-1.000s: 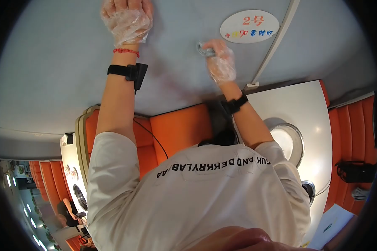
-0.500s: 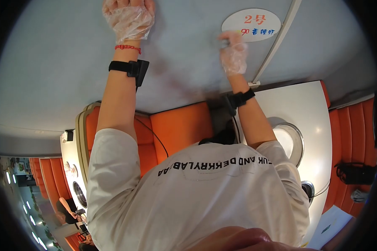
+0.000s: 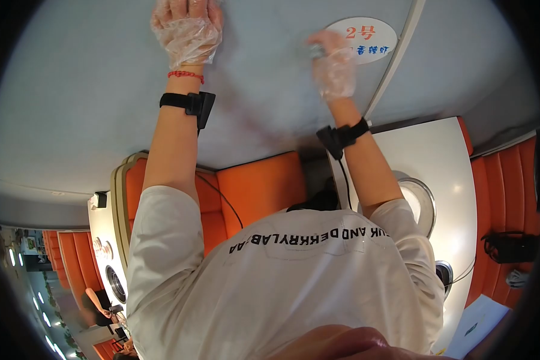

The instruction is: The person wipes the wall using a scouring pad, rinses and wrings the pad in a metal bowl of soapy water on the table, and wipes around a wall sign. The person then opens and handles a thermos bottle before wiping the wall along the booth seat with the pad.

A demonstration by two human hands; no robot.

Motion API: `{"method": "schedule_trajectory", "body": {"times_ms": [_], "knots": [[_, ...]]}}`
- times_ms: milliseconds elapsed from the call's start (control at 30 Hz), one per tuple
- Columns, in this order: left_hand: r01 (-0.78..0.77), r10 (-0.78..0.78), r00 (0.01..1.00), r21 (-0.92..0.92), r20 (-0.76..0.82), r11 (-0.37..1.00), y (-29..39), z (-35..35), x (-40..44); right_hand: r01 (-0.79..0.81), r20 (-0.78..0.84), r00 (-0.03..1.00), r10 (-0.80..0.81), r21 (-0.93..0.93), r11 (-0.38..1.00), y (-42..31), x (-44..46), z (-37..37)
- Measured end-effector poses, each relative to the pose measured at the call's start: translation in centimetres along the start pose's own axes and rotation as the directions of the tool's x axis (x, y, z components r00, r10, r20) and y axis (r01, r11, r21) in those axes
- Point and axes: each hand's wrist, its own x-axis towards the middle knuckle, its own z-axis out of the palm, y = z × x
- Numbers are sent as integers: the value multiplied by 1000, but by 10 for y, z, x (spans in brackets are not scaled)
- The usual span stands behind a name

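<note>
My left hand (image 3: 187, 33), in a clear plastic glove, reaches up over the blue-grey wall (image 3: 270, 48). Its fingers look stretched out, and their tips are cut off by the top edge. A red bracelet (image 3: 186, 76) and a black strap with a small black box (image 3: 189, 104) circle that arm. My right hand (image 3: 335, 69), also gloved and blurred, is closed around a small grey wad (image 3: 318, 53), too smeared to name. It overlaps the left end of a white oval sign (image 3: 369, 39) with red and blue writing. Another black strapped box (image 3: 339, 141) sits on that wrist.
An orange seat (image 3: 261, 189) stands below the wall. To the right, a white table (image 3: 453, 162) holds a round metal-rimmed fixture (image 3: 429, 207). Beyond it are an orange bench (image 3: 504, 192) and a black bag (image 3: 510, 247). Another person (image 3: 99, 303) is at far left.
My right hand has moved slightly left and turned, covering more of the sign's lower left writing. The left hand stays nearly in place; the whole view has shifted slightly.
</note>
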Motion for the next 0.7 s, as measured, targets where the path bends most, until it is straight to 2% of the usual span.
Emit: {"method": "schedule_trajectory", "body": {"times_ms": [33, 67, 133, 200, 267, 367, 433, 500, 567, 667, 700], "knots": [[-125, 100, 990, 281, 101, 951, 4, -11, 4, 42, 162, 986, -43, 11, 999, -7, -10, 1], [-261, 169, 961, 526, 218, 810, 7, -19, 10, -21, 147, 989, 12, 64, 998, -10, -12, -4], [-269, 192, 961, 499, 200, 824, 5, -19, 10, -120, 118, 988, 100, 172, 978, -14, -4, -22], [-252, 192, 966, 476, 171, 842, -2, -17, 12, -139, -100, 984, 146, 73, 988, -18, 34, -59], [-223, 165, 972, 431, 168, 874, -1, -17, 11, -57, -371, 925, 85, 86, 995, -1, 81, -82], [-207, 143, 974, 435, 176, 876, 1, -19, 13, -206, -488, 813, 317, 269, 941, 16, 132, -90], [-210, 155, 975, 431, 161, 877, 1, -19, 12, -225, -534, 833, 141, -95, 970, -4, 130, -60], [-206, 153, 976, 426, 155, 881, 0, -18, 14, 59, -385, 914, -126, -181, 982, -30, 96, -17], [-204, 144, 974, 412, 173, 888, 2, -21, 14, 351, -113, 923, -368, -147, 925, -43, 57, 13], [-187, 124, 977, 415, 173, 891, 5, -21, 14, 448, -160, 878, -452, -65, 892, -42, 75, -11], [-189, 133, 978, 406, 163, 894, 4, -20, 14, 298, -181, 935, -305, -64, 952, -35, 91, -26]]}}
